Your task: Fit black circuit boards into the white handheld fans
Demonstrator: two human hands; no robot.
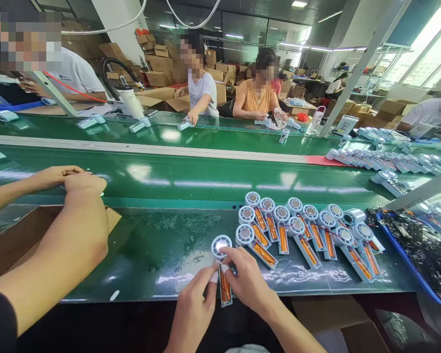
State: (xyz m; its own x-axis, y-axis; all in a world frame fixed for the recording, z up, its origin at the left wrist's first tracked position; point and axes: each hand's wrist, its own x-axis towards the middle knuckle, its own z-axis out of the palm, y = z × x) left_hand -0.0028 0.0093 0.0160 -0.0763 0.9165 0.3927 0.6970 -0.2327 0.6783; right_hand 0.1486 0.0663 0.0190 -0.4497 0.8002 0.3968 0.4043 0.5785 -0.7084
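At the near edge of the green bench point(169, 255), I hold one open fan unit point(222, 267) flat on the surface, its round white head away from me and its orange-filled handle pointing back toward me. My left hand point(193, 309) pinches the handle from the left with a taped fingertip pressed to it; my right hand point(248, 282) closes on the same unit from the right, fingers curled over the neck just below the head. Just to the right, two loose rows of matching fan units point(301, 230) lie face up on the bench, heads toward the belt and handles slanting toward the near edge, many of them touching. At the bench's right end a blue tray point(419, 282) holds a dark tangle of small parts. A cardboard box point(18, 235) sits at the near left corner, and a neighbouring person's two arms point(59, 245) reach across it, hands joined at the edge of the belt; what they hold I cannot tell. Beyond the bench runs the glossy green conveyor belt point(206, 166), with a few pale units spread along its far side and a dense batch of closed fans point(389, 162) lined up at its right end. Across the belt, seated workers point(257, 95) handle more units, with stacked cartons point(158, 63) behind them.
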